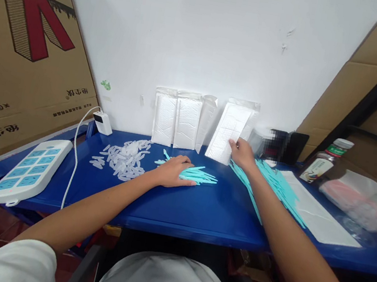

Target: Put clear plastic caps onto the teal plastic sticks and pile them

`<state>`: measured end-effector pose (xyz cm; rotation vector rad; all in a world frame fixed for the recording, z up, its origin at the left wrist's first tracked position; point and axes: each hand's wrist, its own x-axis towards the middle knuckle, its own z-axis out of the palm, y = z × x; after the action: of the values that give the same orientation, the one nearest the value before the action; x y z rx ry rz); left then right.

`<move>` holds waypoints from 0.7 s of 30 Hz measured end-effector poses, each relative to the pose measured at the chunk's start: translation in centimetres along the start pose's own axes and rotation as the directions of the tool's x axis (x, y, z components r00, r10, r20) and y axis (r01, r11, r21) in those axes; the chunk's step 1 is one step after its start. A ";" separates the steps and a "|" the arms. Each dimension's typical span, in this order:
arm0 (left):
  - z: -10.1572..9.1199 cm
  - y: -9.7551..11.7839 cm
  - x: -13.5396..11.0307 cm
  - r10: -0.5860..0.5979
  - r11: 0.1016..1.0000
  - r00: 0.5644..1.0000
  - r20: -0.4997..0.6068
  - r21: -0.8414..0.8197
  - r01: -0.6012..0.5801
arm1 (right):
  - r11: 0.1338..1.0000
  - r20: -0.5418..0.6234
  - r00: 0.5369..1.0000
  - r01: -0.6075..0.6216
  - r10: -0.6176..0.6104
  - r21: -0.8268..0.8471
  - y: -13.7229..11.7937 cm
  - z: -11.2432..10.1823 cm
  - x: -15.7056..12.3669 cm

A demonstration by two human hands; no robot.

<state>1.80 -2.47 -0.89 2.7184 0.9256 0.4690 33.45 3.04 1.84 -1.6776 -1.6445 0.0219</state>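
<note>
My right hand pinches the lower right edge of a white padded envelope, which tilts near the wall in front of another white envelope. At the middle of the blue table, my left hand is closed over a bunch of thin teal strips. Their ends poke out on both sides of it, and the palm side is hidden. More teal strips lie in a heap under and beside my right forearm. To the left is a pile of small translucent, leaf-shaped pieces.
White padded envelopes lean upright on the wall. A power strip, a white cable and a small white device occupy the left side. At right are a white sheet, a bottle and a plastic bag.
</note>
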 end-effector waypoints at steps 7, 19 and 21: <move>0.2 0.6 -0.2 0.038 0.991 0.999 -0.019 0.132 -0.035 | 0.993 0.122 0.988 -0.079 0.090 -0.090 -0.8 2.9 3.5; -1.6 5.4 -2.3 0.407 0.880 0.880 -0.246 0.362 -0.306 | 0.910 -0.390 0.868 -0.387 0.306 -0.148 5.8 -5.6 1.8; -1.6 7.5 -4.4 0.464 0.860 0.812 -0.355 0.400 -0.317 | 0.878 -0.392 0.856 -0.437 0.339 -0.195 6.7 -6.7 1.7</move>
<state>2.04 -10.89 1.97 3.1934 0.5390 1.1534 42.78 2.08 3.92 -2.0730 -1.0559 -0.3035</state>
